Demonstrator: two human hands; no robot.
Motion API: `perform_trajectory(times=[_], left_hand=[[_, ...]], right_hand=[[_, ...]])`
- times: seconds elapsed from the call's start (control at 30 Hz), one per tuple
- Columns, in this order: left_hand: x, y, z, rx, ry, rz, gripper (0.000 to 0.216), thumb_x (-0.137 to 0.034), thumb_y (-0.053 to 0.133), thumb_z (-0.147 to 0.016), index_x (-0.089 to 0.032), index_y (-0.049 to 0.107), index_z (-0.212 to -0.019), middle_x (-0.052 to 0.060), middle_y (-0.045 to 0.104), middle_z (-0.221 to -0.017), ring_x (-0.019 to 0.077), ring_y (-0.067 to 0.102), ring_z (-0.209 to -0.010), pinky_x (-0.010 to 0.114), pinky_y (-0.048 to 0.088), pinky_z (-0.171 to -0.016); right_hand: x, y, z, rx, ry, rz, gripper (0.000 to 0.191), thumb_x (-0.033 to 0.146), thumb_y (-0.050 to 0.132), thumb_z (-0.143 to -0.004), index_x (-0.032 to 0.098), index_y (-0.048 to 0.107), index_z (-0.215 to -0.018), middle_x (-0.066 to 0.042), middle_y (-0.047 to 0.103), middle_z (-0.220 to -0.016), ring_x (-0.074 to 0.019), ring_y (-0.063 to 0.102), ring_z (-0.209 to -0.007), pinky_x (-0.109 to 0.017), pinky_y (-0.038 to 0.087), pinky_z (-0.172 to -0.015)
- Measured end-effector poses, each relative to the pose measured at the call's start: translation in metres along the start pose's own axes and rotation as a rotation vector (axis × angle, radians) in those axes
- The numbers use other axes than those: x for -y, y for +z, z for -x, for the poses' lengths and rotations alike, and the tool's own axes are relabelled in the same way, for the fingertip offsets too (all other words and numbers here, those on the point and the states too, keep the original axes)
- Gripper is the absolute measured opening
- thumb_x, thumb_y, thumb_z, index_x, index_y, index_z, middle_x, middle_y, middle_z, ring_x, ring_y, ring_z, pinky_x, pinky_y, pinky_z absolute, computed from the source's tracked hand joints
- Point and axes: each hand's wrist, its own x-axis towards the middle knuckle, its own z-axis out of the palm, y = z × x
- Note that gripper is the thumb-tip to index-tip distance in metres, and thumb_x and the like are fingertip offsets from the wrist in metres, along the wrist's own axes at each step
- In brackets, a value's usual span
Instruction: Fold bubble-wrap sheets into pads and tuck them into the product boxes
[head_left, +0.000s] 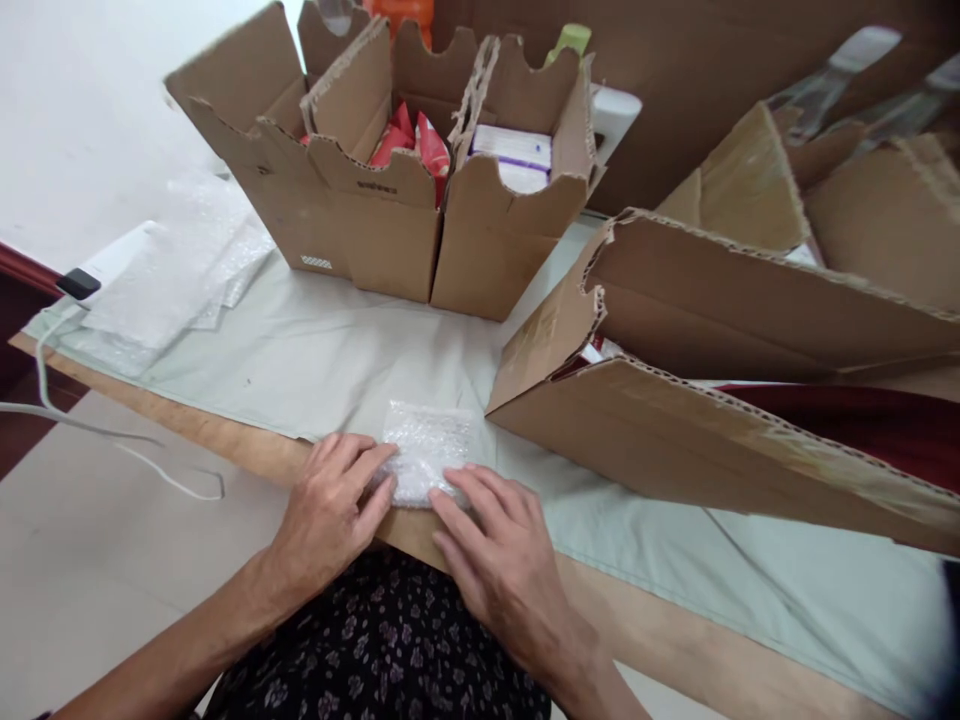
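Observation:
A small packet wrapped in bubble wrap [427,445] lies at the near edge of the table [660,625], on a pale green cloth [322,350]. My left hand [330,510] lies flat on the packet's left side, fingers stretched out and pressing down. My right hand [491,545] rests on the packet's near right corner, fingers also extended and flat. Neither hand is wrapped round the packet.
Two open cardboard boxes stand at the back: one [352,170] with red packets, one [510,190] with white and purple boxes. A large open carton [712,400] lies on the right. A stack of bubble wrap sheets [180,270] and a white cable [112,435] are at the left.

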Motion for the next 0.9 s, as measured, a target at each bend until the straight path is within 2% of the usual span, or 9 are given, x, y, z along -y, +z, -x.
perform_trajectory(times=[0.07, 0.17, 0.27, 0.33, 0.43, 0.5, 0.6, 0.73, 0.9], left_hand=[[0.000, -0.005, 0.007, -0.066, -0.038, 0.007, 0.024, -0.022, 0.061, -0.100, -0.016, 0.068, -0.123, 0.012, 0.070, -0.108, 0.0250, 0.068, -0.097, 0.042, 0.059, -0.088], [0.004, -0.017, 0.028, -0.070, -0.189, 0.150, 0.022, -0.028, 0.065, -0.098, -0.021, 0.070, -0.118, 0.009, 0.074, -0.109, 0.0219, 0.074, -0.094, 0.034, 0.064, -0.085], [0.010, -0.017, 0.048, 0.185, -0.356, 0.503, 0.023, -0.033, 0.067, -0.098, -0.025, 0.073, -0.119, 0.005, 0.082, -0.102, 0.0214, 0.080, -0.086, 0.026, 0.067, -0.072], [0.004, -0.009, 0.050, 0.315, -0.453, 0.794, 0.031, -0.037, 0.068, -0.098, -0.024, 0.072, -0.125, 0.008, 0.083, -0.107, 0.0245, 0.082, -0.090, 0.030, 0.069, -0.078], [-0.021, 0.004, 0.035, 0.258, -0.607, 1.117, 0.036, -0.045, 0.071, -0.095, -0.021, 0.073, -0.122, 0.011, 0.082, -0.113, 0.0279, 0.080, -0.101, 0.041, 0.065, -0.096], [-0.039, 0.009, 0.020, 0.196, -0.652, 1.222, 0.035, -0.047, 0.074, -0.092, -0.019, 0.075, -0.114, 0.011, 0.082, -0.107, 0.0278, 0.079, -0.100, 0.042, 0.065, -0.095], [-0.056, 0.009, 0.002, 0.229, -0.613, 1.175, 0.021, -0.037, 0.075, -0.090, -0.021, 0.074, -0.104, 0.005, 0.080, -0.094, 0.0219, 0.077, -0.087, 0.033, 0.066, -0.082], [-0.073, 0.005, -0.002, 0.337, -0.408, 0.896, 0.007, -0.020, 0.066, -0.085, -0.022, 0.072, -0.087, -0.001, 0.072, -0.073, 0.0159, 0.071, -0.067, 0.022, 0.060, -0.061], [-0.085, 0.017, 0.001, 0.401, -0.131, 0.785, 0.020, -0.010, 0.060, -0.085, -0.025, 0.070, -0.094, -0.003, 0.075, -0.079, 0.0147, 0.073, -0.069, 0.020, 0.061, -0.064]], right_hand=[[-0.001, 0.005, -0.005, 0.063, -0.008, 0.017, 0.025, 0.015, 0.056, -0.102, 0.018, 0.066, -0.125, -0.012, 0.073, -0.125, -0.0278, 0.063, -0.118, -0.044, 0.049, -0.095], [-0.004, 0.008, -0.010, -0.002, 0.100, -0.070, 0.022, 0.012, 0.055, -0.101, 0.018, 0.069, -0.118, -0.008, 0.077, -0.109, -0.0233, 0.068, -0.100, -0.040, 0.050, -0.087], [0.000, 0.003, -0.008, -0.128, 0.284, -0.280, 0.021, 0.014, 0.056, -0.101, 0.021, 0.070, -0.115, -0.004, 0.079, -0.102, -0.0197, 0.070, -0.090, -0.036, 0.051, -0.083], [0.008, -0.002, -0.002, -0.144, 0.347, -0.458, 0.022, 0.016, 0.057, -0.101, 0.023, 0.070, -0.116, -0.002, 0.079, -0.102, -0.0177, 0.071, -0.090, -0.034, 0.052, -0.085], [0.017, -0.010, 0.013, -0.111, 0.346, -0.594, 0.022, 0.016, 0.058, -0.100, 0.025, 0.069, -0.117, 0.000, 0.078, -0.104, -0.0164, 0.072, -0.093, -0.032, 0.053, -0.089], [0.016, -0.017, 0.025, -0.181, 0.346, -0.511, 0.023, 0.020, 0.061, -0.100, 0.025, 0.067, -0.121, -0.003, 0.075, -0.113, -0.0186, 0.071, -0.102, -0.033, 0.054, -0.092], [0.005, -0.030, 0.041, -0.279, 0.387, -0.372, 0.046, 0.040, 0.063, -0.100, 0.022, 0.056, -0.142, -0.014, 0.064, -0.135, -0.0268, 0.063, -0.125, -0.041, 0.055, -0.101], [0.001, -0.047, 0.046, -0.093, 0.414, -0.498, 0.069, 0.049, 0.073, -0.093, 0.022, 0.047, -0.151, -0.015, 0.063, -0.138, -0.0267, 0.066, -0.121, -0.038, 0.058, -0.097], [0.005, -0.069, 0.042, -0.011, 0.403, -0.638, 0.010, 0.019, 0.067, -0.094, 0.025, 0.067, -0.102, 0.000, 0.072, -0.092, -0.0166, 0.069, -0.085, -0.027, 0.057, -0.076]])
